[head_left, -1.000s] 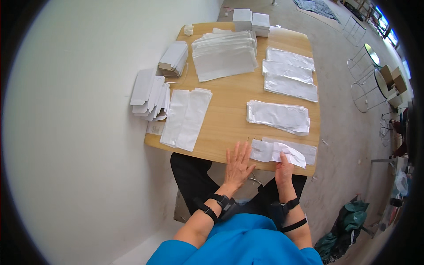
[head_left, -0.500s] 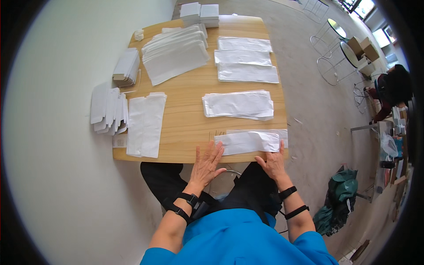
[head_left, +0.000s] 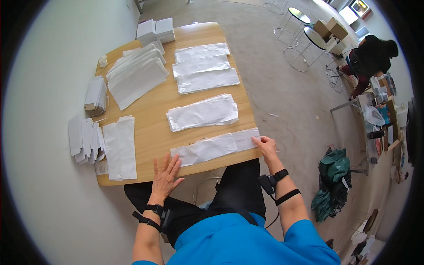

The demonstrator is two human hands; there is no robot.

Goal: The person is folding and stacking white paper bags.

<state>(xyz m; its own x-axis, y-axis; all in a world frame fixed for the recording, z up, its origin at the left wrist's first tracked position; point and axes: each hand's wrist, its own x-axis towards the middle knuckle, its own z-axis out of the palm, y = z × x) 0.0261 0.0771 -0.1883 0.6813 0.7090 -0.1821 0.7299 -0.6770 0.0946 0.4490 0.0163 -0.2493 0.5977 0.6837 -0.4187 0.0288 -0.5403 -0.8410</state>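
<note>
Across the table from me, the person's left hand (head_left: 166,177) lies with its fingers spread, fingertips at the left end of a long white strip (head_left: 205,151) and nothing in its grasp. The right hand (head_left: 266,146) is at the other end, its fingers half curled and close together by the edge; whether thumb and fingers really pinch the sheet, I can't tell from here. The strip runs along the near edge of the wooden table (head_left: 150,132), slightly wrinkled, with a second white piece (head_left: 247,139) showing past its right end.

Just beyond it sits a stack of folded sheets (head_left: 202,113), and farther off three overlapping white bundles (head_left: 206,79) lie in a row. A fanned pile of wide sheets (head_left: 138,81) rests to the left, near some white cartons (head_left: 84,134) by the wall (rather a lot of white in one corner). Off to the right, a co-worker in dark clothes (head_left: 373,55) is beside a cluttered bench (head_left: 363,106).
</note>
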